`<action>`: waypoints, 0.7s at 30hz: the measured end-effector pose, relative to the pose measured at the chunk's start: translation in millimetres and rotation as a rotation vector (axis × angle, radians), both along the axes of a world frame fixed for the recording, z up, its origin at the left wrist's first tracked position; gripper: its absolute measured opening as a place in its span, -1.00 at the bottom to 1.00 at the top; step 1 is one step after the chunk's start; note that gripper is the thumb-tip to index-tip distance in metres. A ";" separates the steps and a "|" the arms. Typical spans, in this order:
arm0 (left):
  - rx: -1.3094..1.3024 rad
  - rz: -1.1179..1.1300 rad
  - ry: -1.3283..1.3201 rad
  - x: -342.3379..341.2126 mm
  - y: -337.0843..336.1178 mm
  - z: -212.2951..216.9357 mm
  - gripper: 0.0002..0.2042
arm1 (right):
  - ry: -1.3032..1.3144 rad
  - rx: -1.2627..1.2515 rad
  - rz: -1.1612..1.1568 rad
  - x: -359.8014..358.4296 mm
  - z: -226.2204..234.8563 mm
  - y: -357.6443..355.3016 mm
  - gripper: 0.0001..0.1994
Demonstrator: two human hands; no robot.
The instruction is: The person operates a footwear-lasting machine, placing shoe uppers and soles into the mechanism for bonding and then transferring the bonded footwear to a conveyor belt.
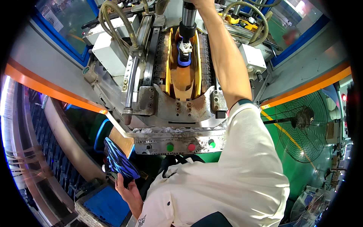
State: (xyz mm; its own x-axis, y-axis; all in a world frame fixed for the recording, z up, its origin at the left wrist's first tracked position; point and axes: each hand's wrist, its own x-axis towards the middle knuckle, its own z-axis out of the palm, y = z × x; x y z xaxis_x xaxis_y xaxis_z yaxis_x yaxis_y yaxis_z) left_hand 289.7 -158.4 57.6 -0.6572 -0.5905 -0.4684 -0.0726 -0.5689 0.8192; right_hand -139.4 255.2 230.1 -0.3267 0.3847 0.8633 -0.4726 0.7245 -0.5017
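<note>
Left hand at seven o'clock grips a blue-black shoe; right hand at twelve rests atop the press machine.

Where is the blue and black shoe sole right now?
The shoe sole is low on the left of the head view, held in the left hand, below the machine's button panel and above a blue tray.

A small yellow label sits on the orange stripe at the right, just beside the sleeve. A pale strip label runs along the machine's grey control panel, left of its green and red buttons. No packages or screens show clearly.
</note>
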 end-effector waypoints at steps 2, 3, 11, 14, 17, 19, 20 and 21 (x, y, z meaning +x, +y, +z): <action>0.016 0.035 -0.015 -2.4 8.1 0.6 -0.77 | -0.194 0.027 -0.046 -25.0 -8.7 25.1 -0.64; 0.017 0.018 -0.012 0.1 9.4 0.3 -0.76 | -0.277 0.041 -0.060 -34.7 -12.4 32.1 -0.64; -0.031 0.061 0.023 53.9 16.4 -1.5 -0.57 | -0.695 0.234 -0.060 -87.2 -52.2 19.7 -0.61; 0.007 0.171 0.052 85.0 19.3 -9.2 -0.58 | -0.765 0.384 -0.014 -99.8 -72.5 -1.5 -0.60; 0.070 0.250 0.071 91.7 18.8 -6.1 -0.64 | -0.802 0.456 -0.006 -104.8 -88.2 42.3 -0.58; 0.081 0.343 0.040 110.2 24.6 3.4 -0.64 | -0.801 0.480 0.048 -124.3 -99.8 49.6 -0.58; 0.083 0.396 0.034 129.9 23.6 -3.0 -0.64 | -0.792 0.465 0.074 -135.5 -107.2 50.1 -0.57; 0.092 0.433 0.041 148.8 25.2 -12.3 -0.63 | -0.778 0.443 0.107 -144.5 -107.5 49.0 -0.57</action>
State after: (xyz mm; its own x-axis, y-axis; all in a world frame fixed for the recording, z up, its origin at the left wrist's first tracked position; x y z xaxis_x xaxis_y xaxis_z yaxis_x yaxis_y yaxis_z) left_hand 438.5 -133.2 45.3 -0.3774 -0.7726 -0.5106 0.2197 -0.6103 0.7611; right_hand -283.9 304.2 122.6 -0.8953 0.0032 0.4454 -0.1923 0.8992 -0.3931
